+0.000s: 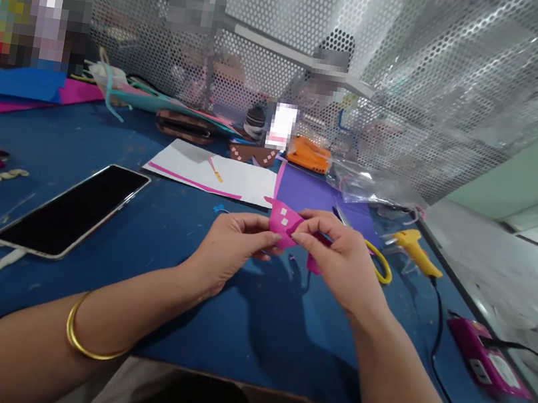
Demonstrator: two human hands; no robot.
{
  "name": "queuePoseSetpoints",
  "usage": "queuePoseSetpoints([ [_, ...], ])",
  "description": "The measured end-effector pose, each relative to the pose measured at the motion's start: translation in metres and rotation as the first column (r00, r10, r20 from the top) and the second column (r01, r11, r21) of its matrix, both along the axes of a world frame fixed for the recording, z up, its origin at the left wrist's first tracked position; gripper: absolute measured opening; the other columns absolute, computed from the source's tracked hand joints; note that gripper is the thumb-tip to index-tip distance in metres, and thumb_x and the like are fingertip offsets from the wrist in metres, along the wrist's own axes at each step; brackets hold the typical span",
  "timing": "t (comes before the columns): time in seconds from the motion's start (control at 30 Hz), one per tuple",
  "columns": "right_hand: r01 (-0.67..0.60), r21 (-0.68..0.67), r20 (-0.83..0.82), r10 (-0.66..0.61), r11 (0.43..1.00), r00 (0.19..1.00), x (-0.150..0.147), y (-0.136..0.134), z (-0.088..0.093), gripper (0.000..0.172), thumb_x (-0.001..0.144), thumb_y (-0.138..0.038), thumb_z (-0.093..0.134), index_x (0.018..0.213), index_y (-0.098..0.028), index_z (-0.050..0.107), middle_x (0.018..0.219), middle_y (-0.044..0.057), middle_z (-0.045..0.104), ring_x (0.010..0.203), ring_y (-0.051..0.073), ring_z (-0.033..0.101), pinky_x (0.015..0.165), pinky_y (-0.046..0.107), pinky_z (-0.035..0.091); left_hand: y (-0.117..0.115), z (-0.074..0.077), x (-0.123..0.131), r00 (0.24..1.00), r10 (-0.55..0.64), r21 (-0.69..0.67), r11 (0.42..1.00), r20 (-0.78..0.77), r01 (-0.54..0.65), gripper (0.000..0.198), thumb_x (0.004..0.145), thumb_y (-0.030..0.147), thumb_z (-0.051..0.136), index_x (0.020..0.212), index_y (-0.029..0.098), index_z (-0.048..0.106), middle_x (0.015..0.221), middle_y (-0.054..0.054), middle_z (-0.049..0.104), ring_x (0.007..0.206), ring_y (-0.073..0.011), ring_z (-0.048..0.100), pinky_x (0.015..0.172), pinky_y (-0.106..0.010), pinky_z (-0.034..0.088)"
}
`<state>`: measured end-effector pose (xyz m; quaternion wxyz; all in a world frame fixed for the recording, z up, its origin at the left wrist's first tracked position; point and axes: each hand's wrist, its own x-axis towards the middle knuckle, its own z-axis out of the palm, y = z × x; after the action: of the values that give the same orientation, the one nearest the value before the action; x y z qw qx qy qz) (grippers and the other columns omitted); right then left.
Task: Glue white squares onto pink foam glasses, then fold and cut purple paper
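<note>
A curved pink craft piece (281, 225) with small white squares on it is held up over the blue table. My left hand (237, 240) pinches its lower left part between thumb and fingers. With thumb and forefinger, my right hand (330, 248) grips its right side, and more pink material hangs below that hand. Scissors with a yellow handle (383, 266) lie partly hidden behind my right hand. Beyond both hands are a white sheet (251, 182) bearing a pink strip and a purple sheet (306, 190). A tiny blue scrap (220, 209) lies near my left hand.
A phone (73, 209) on a white cable lies at left. To the right are a yellow glue gun (416, 250) and a magenta power strip (488, 359) with black cords. A brown decorated piece (253, 154) and an orange item (309, 154) stand before the perforated metal screen (273, 40).
</note>
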<state>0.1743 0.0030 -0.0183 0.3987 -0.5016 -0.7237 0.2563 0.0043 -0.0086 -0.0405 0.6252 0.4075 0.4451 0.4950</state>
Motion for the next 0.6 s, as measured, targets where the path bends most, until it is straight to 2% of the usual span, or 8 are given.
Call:
queuePoseSetpoints([
  [0.17, 0.037, 0.014, -0.025, -0.036, 0.999, 0.999, 0.000, -0.001, -0.008, 0.009, 0.079, -0.020, 0.068, 0.070, -0.021, 0.067, 0.102, 0.005, 0.070, 0.099, 0.020, 0.064, 0.090, 0.036, 0.046, 0.001, -0.002, 0.001, 0.999, -0.036, -0.037, 0.999, 0.007, 0.036, 0.013, 0.071, 0.022, 0.078, 0.082, 0.015, 0.077, 0.073, -0.004, 0.075, 0.067, -0.0145, 0.070, 0.061, -0.023, 0.050],
  [0.27, 0.048, 0.054, -0.029, -0.047, 0.997, 0.998, 0.000, -0.001, -0.012, 0.009, 0.079, -0.020, 0.069, 0.070, -0.021, 0.067, 0.098, 0.004, 0.070, 0.102, 0.021, 0.063, 0.092, 0.037, 0.045, 0.001, -0.001, 0.002, 0.999, -0.048, -0.054, 0.997, 0.018, 0.049, 0.016, 0.070, 0.024, 0.080, 0.083, 0.015, 0.077, 0.076, -0.005, 0.076, 0.068, -0.0142, 0.070, 0.062, -0.023, 0.050],
  [0.6, 0.053, 0.159, 0.010, -0.056, 0.986, 0.998, -0.005, -0.001, -0.018, 0.007, 0.080, -0.020, 0.069, 0.074, -0.022, 0.067, 0.094, 0.004, 0.069, 0.100, 0.023, 0.063, 0.097, 0.047, 0.042, 0.002, -0.002, 0.001, 0.995, -0.051, -0.131, 0.989, 0.088, 0.062, 0.019, 0.068, 0.023, 0.082, 0.084, 0.014, 0.077, 0.076, -0.007, 0.077, 0.067, -0.0145, 0.070, 0.060, -0.021, 0.050],
])
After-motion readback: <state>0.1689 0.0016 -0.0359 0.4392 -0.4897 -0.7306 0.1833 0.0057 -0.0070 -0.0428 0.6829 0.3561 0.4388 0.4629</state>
